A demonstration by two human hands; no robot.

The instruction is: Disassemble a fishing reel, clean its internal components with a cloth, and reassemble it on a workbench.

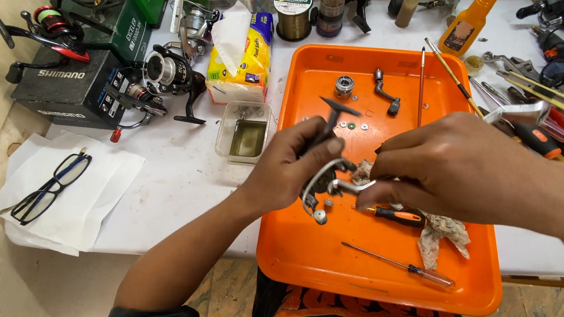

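My left hand [289,164] grips a fishing reel body [327,175], a dark and silver part with its foot sticking up, above the orange tray [316,256]. Pinching the reel's silver bail wire from the right is my right hand [443,166]. Under the hands on the tray lie a dirty rag [443,229], a small orange-handled screwdriver [394,215] and a thin long screwdriver [397,263]. A bearing [344,85], a crank handle [386,93] and small washers lie at the tray's far end.
A clear tub of liquid [247,136] sits left of the tray, with a tissue pack [242,57] behind it. Reels and boxes [68,81] crowd the back left. Glasses [49,187] lie on paper. An orange oil bottle [475,19] and hand tools [539,108] lie right.
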